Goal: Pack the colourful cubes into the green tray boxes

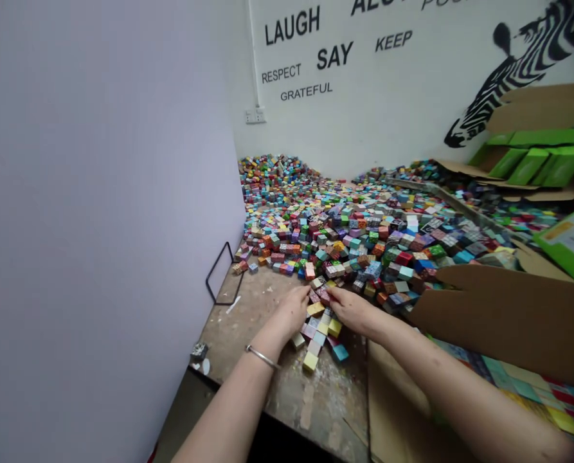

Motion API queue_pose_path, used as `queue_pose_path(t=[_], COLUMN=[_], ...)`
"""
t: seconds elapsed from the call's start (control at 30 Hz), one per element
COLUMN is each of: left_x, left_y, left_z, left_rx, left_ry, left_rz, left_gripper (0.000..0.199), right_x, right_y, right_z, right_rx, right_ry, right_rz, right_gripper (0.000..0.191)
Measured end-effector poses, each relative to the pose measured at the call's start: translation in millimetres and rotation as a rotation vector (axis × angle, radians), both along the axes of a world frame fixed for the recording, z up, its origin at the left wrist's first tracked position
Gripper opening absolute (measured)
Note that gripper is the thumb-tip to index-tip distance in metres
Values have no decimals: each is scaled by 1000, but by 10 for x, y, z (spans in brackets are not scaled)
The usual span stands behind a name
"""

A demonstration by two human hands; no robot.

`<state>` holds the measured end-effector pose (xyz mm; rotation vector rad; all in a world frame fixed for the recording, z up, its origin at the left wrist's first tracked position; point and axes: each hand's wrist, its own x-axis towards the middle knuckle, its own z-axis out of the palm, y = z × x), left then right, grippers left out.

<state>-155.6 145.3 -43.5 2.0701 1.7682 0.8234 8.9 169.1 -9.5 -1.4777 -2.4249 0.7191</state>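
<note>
My left hand [294, 311], with a silver bangle on its wrist, is at the left side of a small cluster of coloured boxes [319, 326] on the worn tabletop [287, 386]. Across from it, my right hand [351, 310] touches the right side of the same cluster. Pinkish patterned boxes [320, 294] lie between the fingertips of both hands, which press in from either side. A yellow box [310, 361] sits at the cluster's near end, and a blue one [339, 352] lies to its right. Most fingers are hidden behind the hands.
A large heap of small coloured boxes [344, 225] spreads behind the hands to the wall. An open cardboard carton [508, 315] holding boxes stands at the right. A pale panel [108, 193] borders the left, near a black wire frame [209, 283]. Green cartons [556, 166] are at the upper right.
</note>
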Motion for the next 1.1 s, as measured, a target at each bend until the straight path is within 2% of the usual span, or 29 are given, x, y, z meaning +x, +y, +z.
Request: queue_pose_path(t=[0.17, 0.33, 0.5, 0.67, 0.87, 0.97, 1.1], left_x=[-5, -22, -40, -52, -24, 6, 107], left_y=[-202, -413, -542, -625, -662, -653, -603], left_z=[65, 20, -44, -85, -140, -80, 110], left_rx=[-46, -51, -11, 50, 81, 102, 130], left_ry=[-72, -123, -153, -166, -190, -198, -200], left_rz=[-24, 15, 47, 89, 149, 190, 210], left_gripper=[37, 41, 42, 41, 40, 40, 44], right_x=[181, 286, 11, -319, -317, -226, -109], right_y=[-40, -51, -31, 14, 32, 21, -74], right_z=[19, 67, 169, 173, 89, 148, 276], right_rx=[8, 78, 154, 168, 173, 183, 257], right_ry=[-75, -214, -298, -363, -338, -283, -162], right_rz=[-14, -78, -85, -196, -217, -169, -66], right_gripper=[25, 28, 32, 48, 49, 48, 51])
